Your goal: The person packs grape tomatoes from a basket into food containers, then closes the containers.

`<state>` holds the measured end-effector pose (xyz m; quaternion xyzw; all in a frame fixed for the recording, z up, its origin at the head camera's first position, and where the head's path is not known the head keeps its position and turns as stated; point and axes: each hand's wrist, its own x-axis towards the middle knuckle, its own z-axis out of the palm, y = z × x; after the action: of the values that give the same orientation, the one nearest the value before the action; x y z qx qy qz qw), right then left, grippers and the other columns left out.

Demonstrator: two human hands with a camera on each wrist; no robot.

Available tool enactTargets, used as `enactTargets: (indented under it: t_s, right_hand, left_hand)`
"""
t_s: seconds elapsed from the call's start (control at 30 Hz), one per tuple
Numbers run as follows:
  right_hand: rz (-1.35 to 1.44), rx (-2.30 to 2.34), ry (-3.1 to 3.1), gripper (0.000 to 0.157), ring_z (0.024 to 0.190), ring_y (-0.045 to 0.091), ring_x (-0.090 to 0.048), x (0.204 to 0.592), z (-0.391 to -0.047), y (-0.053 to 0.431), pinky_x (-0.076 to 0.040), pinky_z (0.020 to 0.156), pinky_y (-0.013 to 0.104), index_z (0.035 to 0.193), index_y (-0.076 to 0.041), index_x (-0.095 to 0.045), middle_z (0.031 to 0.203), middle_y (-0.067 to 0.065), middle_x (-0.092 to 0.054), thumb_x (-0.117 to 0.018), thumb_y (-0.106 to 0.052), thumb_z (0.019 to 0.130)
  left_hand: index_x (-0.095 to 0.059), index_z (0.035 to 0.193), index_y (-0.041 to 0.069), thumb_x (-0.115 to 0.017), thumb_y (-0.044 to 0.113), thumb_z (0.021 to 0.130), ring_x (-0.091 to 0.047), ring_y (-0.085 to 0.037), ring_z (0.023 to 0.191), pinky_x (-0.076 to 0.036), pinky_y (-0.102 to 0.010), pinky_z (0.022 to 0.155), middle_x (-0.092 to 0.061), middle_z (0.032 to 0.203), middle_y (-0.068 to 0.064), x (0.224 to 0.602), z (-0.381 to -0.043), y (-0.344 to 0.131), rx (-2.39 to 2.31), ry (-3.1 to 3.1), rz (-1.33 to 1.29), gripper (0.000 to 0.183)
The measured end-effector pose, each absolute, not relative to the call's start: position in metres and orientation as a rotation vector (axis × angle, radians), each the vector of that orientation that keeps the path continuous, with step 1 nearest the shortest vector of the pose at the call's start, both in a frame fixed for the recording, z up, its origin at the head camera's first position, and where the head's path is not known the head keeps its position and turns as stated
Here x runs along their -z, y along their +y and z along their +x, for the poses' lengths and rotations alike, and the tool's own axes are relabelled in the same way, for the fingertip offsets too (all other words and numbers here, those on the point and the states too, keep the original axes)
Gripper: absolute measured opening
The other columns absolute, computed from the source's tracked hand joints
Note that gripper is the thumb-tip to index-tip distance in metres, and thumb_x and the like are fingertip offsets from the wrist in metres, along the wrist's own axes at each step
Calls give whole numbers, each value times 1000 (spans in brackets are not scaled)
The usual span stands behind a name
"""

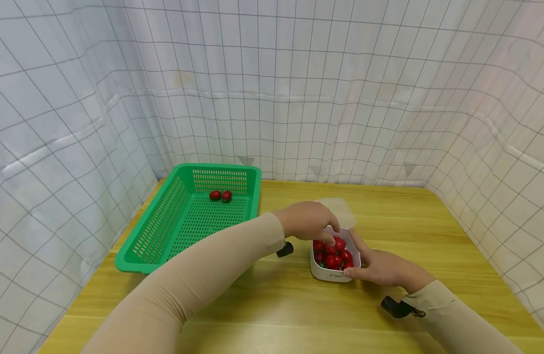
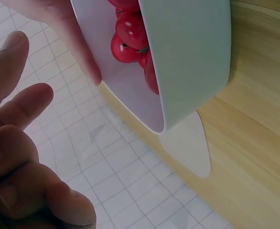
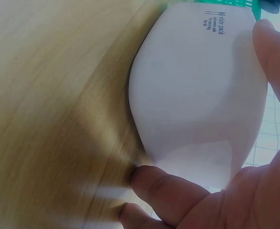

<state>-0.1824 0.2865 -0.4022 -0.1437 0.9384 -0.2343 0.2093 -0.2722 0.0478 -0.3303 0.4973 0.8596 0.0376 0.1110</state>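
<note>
A square white plastic container (image 1: 329,276) stands on the table with several cherry tomatoes (image 1: 333,260) inside. My right hand (image 1: 382,266) holds it from the right, thumb at the near rim and fingers along the side; the right wrist view shows small print on the container's wall (image 3: 197,95). Over the container's left rim hovers my left hand (image 1: 308,220). In the left wrist view its thumb and index finger stand apart with nothing between them, and its other fingers are loosely bent beside the tomatoes (image 2: 132,31).
To the left stands a green perforated basket (image 1: 255,189) with two cherry tomatoes (image 1: 220,195) near its far end. A translucent flat lid (image 1: 340,211) lies behind the container. White grid-patterned curtains (image 1: 298,98) surround the wooden table (image 1: 400,221).
</note>
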Motion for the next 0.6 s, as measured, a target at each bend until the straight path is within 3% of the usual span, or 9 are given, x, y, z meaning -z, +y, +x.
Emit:
enactTargets:
  t_s: [0.27,0.47,0.6]
  right_hand:
    - [-389,641,2618,118,129,42,-63,402,-182,285,-48,108,64,170,-13,9,149,29,-57,-68,-62,96]
    - [-383,637,2629,118,130,44,-63,403,-183,286,-48,108,64,170,-13,9,150,31,-55,-68,-62,95]
    - [-382,627,2638,119,132,45,-61,404,-183,286,-47,109,64,170,-13,9,150,33,-54,-68,-63,95]
  left_hand:
    - [-73,136,22,-70,46,101,-68,-12,112,-55,-31,101,-74,132,6,326,-283,33,-166,2572,1454,42]
    - [-68,141,16,-64,41,106,-66,-18,110,-55,-38,101,-70,139,-2,314,-304,2,-348,2589,1313,44]
    - [-68,141,17,-63,43,106,-62,-17,97,-55,-37,89,-73,124,-1,310,-319,-24,-417,2673,1205,45]
